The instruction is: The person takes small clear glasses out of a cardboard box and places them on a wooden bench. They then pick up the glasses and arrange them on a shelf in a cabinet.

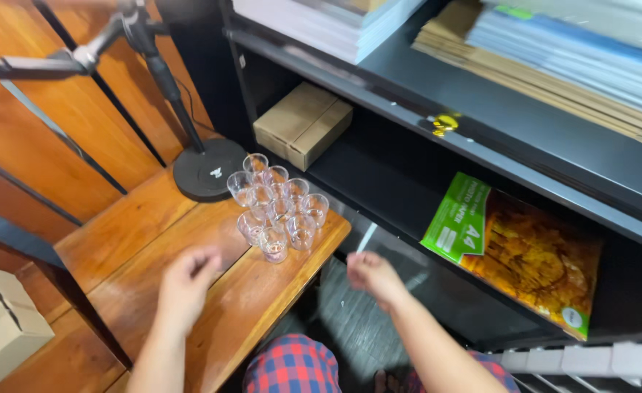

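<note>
A person seated at a wooden table is holding both bare hands just short of a cluster of small clear glasses. The glasses are standing upright and touching one another near the table's far right corner, beside the round black base of a stand. About nine glasses are showing, though overlap is making the exact count uncertain. The left hand is hovering over the tabletop with its fingers loosely curled and holding nothing; the cluster is lying ahead of it and slightly to its right, with the nearest glass just beyond the knuckles. The right hand is hanging off the table's edge, over the floor, its fingers drawn into a loose fist; motion blur is making it impossible to tell whether anything is pinched there. The left hand is sitting nearer the glasses. The cluster is running longest from near right to far left, toward the stand. To the right, a black shelf unit is holding one cardboard box, one green-and-orange pack of paper and stacks of sheets above. A second box is resting at lower left.
</note>
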